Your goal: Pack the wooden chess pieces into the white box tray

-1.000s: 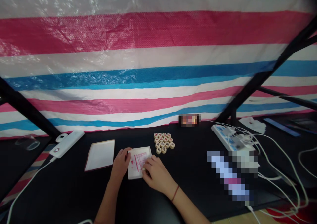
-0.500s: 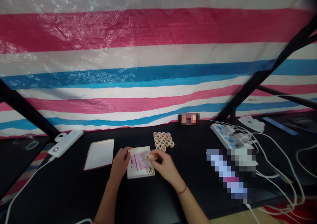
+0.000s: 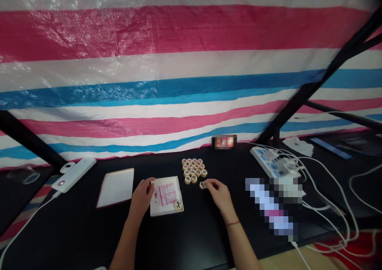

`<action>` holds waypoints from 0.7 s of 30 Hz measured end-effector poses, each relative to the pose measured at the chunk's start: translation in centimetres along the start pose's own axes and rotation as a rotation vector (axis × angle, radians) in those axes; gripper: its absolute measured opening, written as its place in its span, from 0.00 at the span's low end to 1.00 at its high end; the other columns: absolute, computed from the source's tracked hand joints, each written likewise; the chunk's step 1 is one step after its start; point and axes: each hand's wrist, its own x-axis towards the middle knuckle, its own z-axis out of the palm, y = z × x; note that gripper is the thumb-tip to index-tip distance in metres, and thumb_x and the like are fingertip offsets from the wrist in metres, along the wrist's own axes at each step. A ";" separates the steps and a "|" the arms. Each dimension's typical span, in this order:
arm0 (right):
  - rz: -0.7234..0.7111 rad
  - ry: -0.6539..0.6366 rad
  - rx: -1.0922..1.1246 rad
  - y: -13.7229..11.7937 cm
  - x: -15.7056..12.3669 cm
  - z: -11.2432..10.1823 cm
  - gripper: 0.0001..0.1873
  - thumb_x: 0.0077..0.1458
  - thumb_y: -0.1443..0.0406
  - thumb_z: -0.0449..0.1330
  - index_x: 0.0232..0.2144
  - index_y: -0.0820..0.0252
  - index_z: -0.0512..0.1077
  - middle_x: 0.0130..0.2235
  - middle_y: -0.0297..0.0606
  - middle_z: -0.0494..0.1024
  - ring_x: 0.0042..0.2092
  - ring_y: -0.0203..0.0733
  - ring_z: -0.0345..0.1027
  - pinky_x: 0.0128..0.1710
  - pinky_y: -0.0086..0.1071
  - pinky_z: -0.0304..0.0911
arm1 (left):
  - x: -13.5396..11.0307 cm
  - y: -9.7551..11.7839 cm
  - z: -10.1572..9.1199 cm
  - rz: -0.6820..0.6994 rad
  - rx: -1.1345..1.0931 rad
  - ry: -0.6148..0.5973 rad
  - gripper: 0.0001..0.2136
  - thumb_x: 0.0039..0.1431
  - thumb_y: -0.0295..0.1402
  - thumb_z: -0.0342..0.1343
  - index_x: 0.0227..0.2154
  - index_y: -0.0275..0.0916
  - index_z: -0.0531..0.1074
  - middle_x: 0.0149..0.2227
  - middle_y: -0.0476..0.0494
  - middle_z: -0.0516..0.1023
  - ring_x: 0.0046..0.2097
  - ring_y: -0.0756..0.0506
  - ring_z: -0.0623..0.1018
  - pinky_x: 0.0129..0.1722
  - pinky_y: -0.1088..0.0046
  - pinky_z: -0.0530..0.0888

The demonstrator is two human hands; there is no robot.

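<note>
In the head view, a black table (image 3: 182,238) stands before a striped plastic sheet (image 3: 179,31). The right hand (image 3: 220,196) pinches a round piece (image 3: 202,185) near the grouped pieces (image 3: 192,172). Their red and black characters are too small to read. The left hand (image 3: 143,193) touches the white box (image 3: 157,211); whether it grips, I cannot tell.

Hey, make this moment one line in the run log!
left hand: at white box edge | right hand: touching round piece | box: black-marked piece inside | grouped pieces: on black table
</note>
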 end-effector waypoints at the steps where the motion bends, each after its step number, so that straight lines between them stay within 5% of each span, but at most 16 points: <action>1: 0.007 -0.020 0.025 0.1 0.1 0.1 0.20 0.47 0.51 0.57 0.30 0.61 0.77 0.31 0.42 0.80 0.34 0.46 0.73 0.35 0.35 0.65 | 0.0 0.0 0.0 0.002 0.000 0.000 0.16 0.61 0.37 0.43 0.44 0.40 0.73 0.28 0.50 0.67 0.28 0.48 0.71 0.32 0.71 0.69; 13: -0.252 0.075 -0.283 0.3 -1.4 0.4 0.21 0.53 0.53 0.56 0.44 0.60 0.72 0.37 0.41 0.75 0.34 0.43 0.68 0.35 0.35 0.64 | 0.0 0.1 -0.1 -0.001 -0.004 0.002 0.16 0.61 0.37 0.44 0.44 0.39 0.73 0.27 0.50 0.67 0.27 0.48 0.71 0.31 0.71 0.69; 21: -0.347 0.067 -0.407 0.7 -1.4 1.3 0.12 0.56 0.59 0.53 0.39 0.58 0.68 0.37 0.41 0.76 0.37 0.46 0.68 0.37 0.36 0.62 | 0.0 0.1 -0.1 0.005 -0.019 0.009 0.16 0.61 0.37 0.44 0.44 0.40 0.74 0.27 0.49 0.68 0.28 0.48 0.71 0.32 0.71 0.70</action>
